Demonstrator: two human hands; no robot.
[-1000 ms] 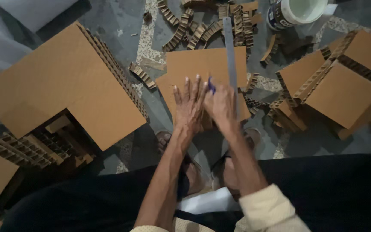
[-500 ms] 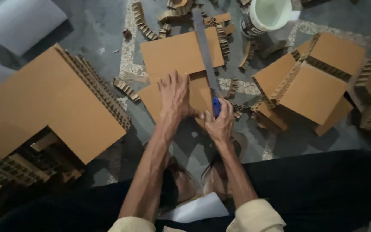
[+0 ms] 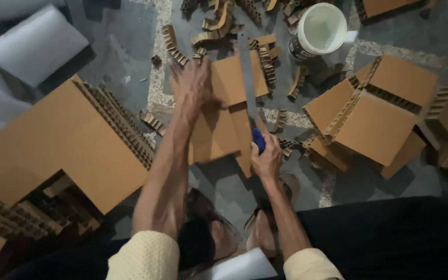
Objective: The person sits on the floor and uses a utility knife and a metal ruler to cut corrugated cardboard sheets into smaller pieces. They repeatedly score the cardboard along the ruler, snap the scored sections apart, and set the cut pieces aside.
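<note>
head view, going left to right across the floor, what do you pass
white foam block → big cardboard slab → left hand pressing the cardboard sheet → saw blade → right hand on the blue handle → white bucket → stacked cardboard boxes

We look down on a dark grey stone floor (image 3: 130, 46) with pale speckled seams. Around a white plastic bucket (image 3: 320, 28) near the top, cardboard scraps (image 3: 224, 15) lie to its left, honeycomb cardboard blocks (image 3: 379, 114) below it, and a white sheet (image 3: 35, 44) far left.
</note>
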